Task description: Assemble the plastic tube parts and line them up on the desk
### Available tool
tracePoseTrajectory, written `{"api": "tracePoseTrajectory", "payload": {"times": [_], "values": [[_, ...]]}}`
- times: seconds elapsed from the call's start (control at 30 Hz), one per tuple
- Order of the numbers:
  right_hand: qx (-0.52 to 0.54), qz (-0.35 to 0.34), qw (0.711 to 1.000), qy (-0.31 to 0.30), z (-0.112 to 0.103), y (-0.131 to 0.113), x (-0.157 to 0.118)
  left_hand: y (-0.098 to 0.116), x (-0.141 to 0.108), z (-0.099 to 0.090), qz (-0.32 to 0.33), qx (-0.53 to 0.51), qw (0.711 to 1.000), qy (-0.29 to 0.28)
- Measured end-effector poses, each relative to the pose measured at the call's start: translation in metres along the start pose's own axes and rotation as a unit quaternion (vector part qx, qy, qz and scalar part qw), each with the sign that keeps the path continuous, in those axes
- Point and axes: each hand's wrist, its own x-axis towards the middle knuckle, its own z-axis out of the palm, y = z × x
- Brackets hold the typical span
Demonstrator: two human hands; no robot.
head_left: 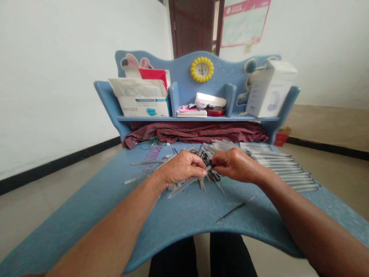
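Note:
My left hand (184, 167) is closed on a clear pen barrel (184, 187), which slants from the lower left up to the right. Close by its upper end, my right hand (235, 163) pinches a small dark piece, too hidden by the fingers to name. Beneath and behind both hands lies a loose pile of clear barrels and dark pen parts (215, 177). A single pen refill (232, 212) with a dark length and a pale end rests nearer the front edge. To the right of my right hand, several pens (288, 169) lie side by side in a row.
The blue desk (161, 219) has a curved front edge. Along its back runs a folded checked cloth (196, 132) below a shelf. On the shelf stand a mask box (144, 105), a red round tin (215, 111) and a white box (271, 90). A yellow clock (202, 69) sits above.

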Motion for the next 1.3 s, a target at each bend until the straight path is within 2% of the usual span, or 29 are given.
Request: {"api": "tracePoseTrajectory", "payload": {"times": [0.37,0.6,0.73,0.83,0.93,1.1,1.2,1.3], "values": [[0.026,-0.008,1.0,-0.01,0.0,-0.002,0.0,-0.002,0.0,-0.003,0.001,0.025,1.0,-0.014],[0.067,-0.003,0.998,-0.013,0.001,-0.003,0.002,0.006,-0.003,-0.005,-0.015,0.031,0.999,-0.03],[0.142,0.02,0.989,-0.024,0.004,-0.002,0.003,0.007,-0.004,-0.005,-0.017,0.038,0.999,-0.025],[0.264,0.067,0.961,-0.052,0.009,0.001,0.004,0.007,-0.004,-0.005,-0.017,0.041,0.999,-0.025],[0.381,0.108,0.915,-0.078,0.012,0.005,0.005,0.006,-0.004,-0.005,-0.011,0.047,0.998,-0.028],[0.502,0.135,0.848,-0.099,0.015,0.014,0.007,0.006,-0.006,-0.005,-0.002,0.038,0.999,-0.024],[0.537,0.132,0.827,-0.098,0.016,0.016,0.007,0.007,-0.006,-0.005,0.006,0.029,0.999,-0.017],[0.545,0.131,0.823,-0.094,0.017,0.016,0.007,0.007,-0.006,-0.005,0.013,0.022,1.0,-0.014]]}}
